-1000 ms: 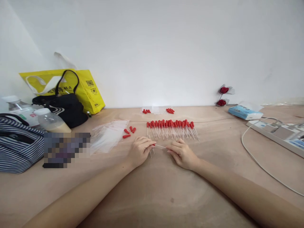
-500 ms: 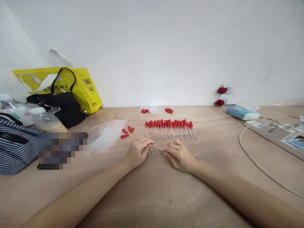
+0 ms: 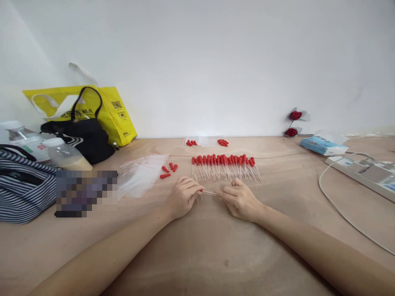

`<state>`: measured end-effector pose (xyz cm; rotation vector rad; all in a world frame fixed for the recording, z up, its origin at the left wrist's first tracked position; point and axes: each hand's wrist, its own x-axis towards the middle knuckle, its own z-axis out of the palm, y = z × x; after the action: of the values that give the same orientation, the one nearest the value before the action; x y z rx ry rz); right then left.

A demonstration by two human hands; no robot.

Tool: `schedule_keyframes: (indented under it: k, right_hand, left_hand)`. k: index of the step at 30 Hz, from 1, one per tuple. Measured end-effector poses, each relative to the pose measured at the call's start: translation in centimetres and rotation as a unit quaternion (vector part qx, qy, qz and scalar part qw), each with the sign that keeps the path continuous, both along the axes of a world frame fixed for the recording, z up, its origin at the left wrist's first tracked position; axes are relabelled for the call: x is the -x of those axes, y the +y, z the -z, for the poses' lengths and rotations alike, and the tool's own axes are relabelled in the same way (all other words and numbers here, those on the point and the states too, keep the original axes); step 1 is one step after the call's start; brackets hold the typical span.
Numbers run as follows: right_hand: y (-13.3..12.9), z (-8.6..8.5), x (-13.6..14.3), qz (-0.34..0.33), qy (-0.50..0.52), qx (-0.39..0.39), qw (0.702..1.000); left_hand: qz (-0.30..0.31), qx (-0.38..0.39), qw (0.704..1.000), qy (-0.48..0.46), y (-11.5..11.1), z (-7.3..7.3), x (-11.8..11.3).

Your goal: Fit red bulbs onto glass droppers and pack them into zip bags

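Between my two hands a glass dropper [image 3: 210,193] lies almost level, its red rubber bulb to the left. My left hand [image 3: 185,196] is closed around the bulb, most of which its fingers hide. At the thin end of the tube, my right hand [image 3: 240,200] pinches the glass with its fingertips. Beside my left hand, a few bare glass tubes [image 3: 198,199] rest partly hidden on the table. Several red rubber bulbs [image 3: 165,176] lie loose to the left. Beyond my hands runs a row of droppers with red bulbs [image 3: 226,165], tips toward me.
Clear plastic bags [image 3: 143,176] lie left of the loose bulbs. By the wall are bags with more red bulbs [image 3: 222,142]. A yellow bag [image 3: 120,123], bottles [image 3: 66,155] and a striped pouch [image 3: 27,193] stand left. Tissues [image 3: 322,144] and a power strip [image 3: 364,172] are right.
The view has shifted slightly, so the scene sits a little farther right. The dropper in my hands has tilted closer to level; both hands keep their grip.
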<state>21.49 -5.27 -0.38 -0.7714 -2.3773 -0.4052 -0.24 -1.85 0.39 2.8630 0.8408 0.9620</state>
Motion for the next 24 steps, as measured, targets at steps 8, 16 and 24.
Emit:
schedule_keyframes:
  k: [8,16,24]
  right_hand:
    - [-0.3,-0.3,0.2,-0.009,-0.001,-0.01,1.0]
    - [0.4,-0.7,-0.1,-0.024,-0.011,-0.026,0.999]
    - [0.5,-0.4,1.0,0.026,0.101,0.102,0.989]
  left_hand:
    - [0.015,0.061,0.997,-0.051,0.0,0.2,-0.1]
    - [0.055,0.05,0.997,0.012,-0.3,-0.2,-0.2]
    - [0.038,0.033,0.998,-0.036,-0.5,-0.2,-0.7]
